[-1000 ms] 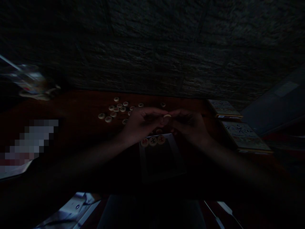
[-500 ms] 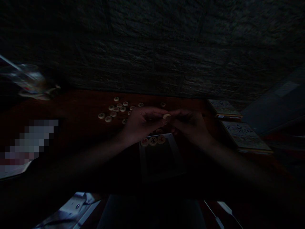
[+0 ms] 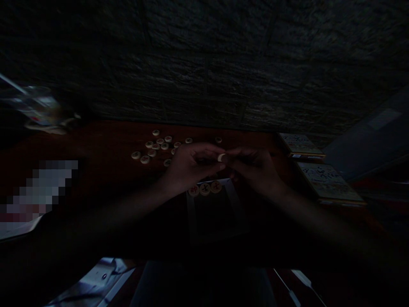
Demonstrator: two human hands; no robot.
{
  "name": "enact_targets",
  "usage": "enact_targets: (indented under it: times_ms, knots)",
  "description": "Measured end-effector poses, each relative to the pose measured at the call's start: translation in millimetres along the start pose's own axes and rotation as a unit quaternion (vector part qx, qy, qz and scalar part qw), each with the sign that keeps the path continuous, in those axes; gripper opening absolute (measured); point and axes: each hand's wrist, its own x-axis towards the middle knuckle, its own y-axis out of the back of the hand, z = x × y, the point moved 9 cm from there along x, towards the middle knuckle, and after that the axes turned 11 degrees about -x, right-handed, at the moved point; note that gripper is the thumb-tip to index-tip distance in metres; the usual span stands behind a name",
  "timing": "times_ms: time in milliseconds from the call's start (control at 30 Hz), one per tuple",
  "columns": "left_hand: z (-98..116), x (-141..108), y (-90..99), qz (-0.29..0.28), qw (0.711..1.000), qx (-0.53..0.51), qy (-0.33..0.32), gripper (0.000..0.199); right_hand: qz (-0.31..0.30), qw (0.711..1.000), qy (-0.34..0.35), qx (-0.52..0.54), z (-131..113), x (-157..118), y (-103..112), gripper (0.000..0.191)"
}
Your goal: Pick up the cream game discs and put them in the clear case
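Between the fingertips of my left hand (image 3: 191, 166) and my right hand (image 3: 255, 168) is one round, pale xiangqi piece (image 3: 221, 157). Both hands pinch it above the far edge of an open box (image 3: 234, 204). Three xiangqi pieces (image 3: 205, 189) lie side by side along that far edge inside the box, one with a red character at the left. Several loose xiangqi pieces (image 3: 155, 146) are scattered on the reddish table beyond my left hand. A single piece (image 3: 218, 139) lies behind the hands. The scene is very dark.
At the far left stands a clear cup (image 3: 41, 106) with a straw. Two flat printed boxes (image 3: 326, 181) lie on the right of the table (image 3: 105, 136). A stone wall (image 3: 204, 76) rises behind it. A blurred-out flat object (image 3: 38, 196) is at the left.
The held piece has turned between the fingertips and shifted slightly left, showing its edge more. Both hands stay in nearly the same place.
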Motion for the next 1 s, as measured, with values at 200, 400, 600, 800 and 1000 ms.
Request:
enact_targets:
  times_ms: [200, 400, 600, 800, 1000]
  knots:
    - [-1, 1, 3.8, 0.024, 1.0, -0.001, 0.015, 0.024, 0.002, 1.0, 0.009, 0.01, 1, 0, 2, 0.031]
    - [-14, 1, 8.1, 0.067, 0.987, -0.118, 0.087, 0.029, 0.034, 0.998, 0.056, -0.004, -5, -1, 7, 0.026]
    - [-23, -1, 2.0, 0.064, 0.969, -0.195, 0.139, 0.025, 0.06, 0.982, 0.164, -0.072, -21, -8, 6, 0.019]
    - [-26, -3, -2.0, 0.056, 0.955, -0.235, 0.171, 0.027, 0.067, 0.944, 0.239, -0.219, -34, -15, 7, 0.024]
    - [-25, -2, -0.2, 0.06, 0.949, -0.261, 0.169, 0.023, 0.065, 0.93, 0.244, -0.269, -39, -15, 8, 0.031]
